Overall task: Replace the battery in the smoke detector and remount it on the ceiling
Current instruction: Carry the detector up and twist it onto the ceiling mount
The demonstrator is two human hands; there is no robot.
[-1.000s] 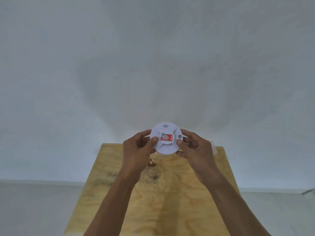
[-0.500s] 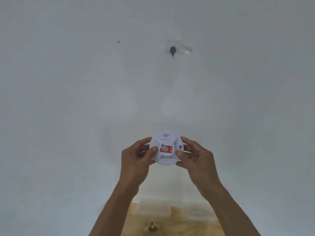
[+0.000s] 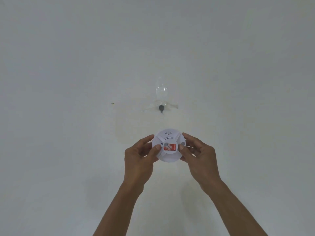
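Note:
A round white smoke detector [image 3: 168,151] with a red label on its face is held up between both hands, face toward me. My left hand [image 3: 139,158] grips its left rim with the thumb on the face. My right hand [image 3: 198,156] grips its right rim, thumb near a small grey button. On the white ceiling [image 3: 68,65] above the detector sits a small dark round mount [image 3: 161,108] under strips of clear tape [image 3: 161,91]. The detector is well short of the mount.
A tiny dark speck [image 3: 112,103] marks the ceiling left of the mount. Both forearms rise from the bottom edge. Plain white ceiling fills everything else.
The view has tilted up: the wooden table dropped out of sight and the ceiling mount slid down toward the centre. Both hands keep the same hold on the detector.

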